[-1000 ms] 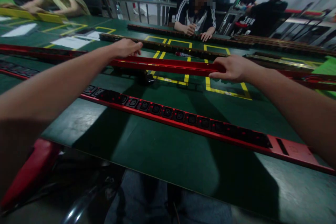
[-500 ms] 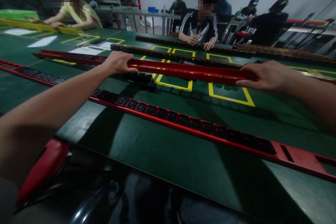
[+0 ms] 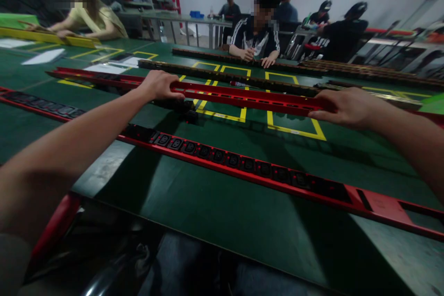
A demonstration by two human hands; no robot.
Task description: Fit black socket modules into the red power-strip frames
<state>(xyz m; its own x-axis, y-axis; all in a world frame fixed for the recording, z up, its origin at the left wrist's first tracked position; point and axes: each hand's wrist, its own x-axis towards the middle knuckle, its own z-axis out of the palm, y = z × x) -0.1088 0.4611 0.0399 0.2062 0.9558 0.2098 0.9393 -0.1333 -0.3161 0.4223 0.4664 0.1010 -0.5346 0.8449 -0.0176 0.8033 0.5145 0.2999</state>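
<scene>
A long red metal channel spans the space between my hands, raised over the green table. My left hand is closed round it left of centre, thumb on the near side. My right hand grips it further right, fingers over the top edge. Nearer to me lies a second red strip, fitted with a row of black power sockets. Below the channel, close to my left hand, a dark block rests on the table; its kind is unclear.
Yellow tape rectangles mark the green table. Behind the channel lie long dark strips and a small red-handled tool. Across the table sits a person in a striped jacket; another in yellow handles a yellow bar.
The view has shifted slightly, so the background sits a little further left. Both hands keep their hold on the red channel, which has barely moved.
</scene>
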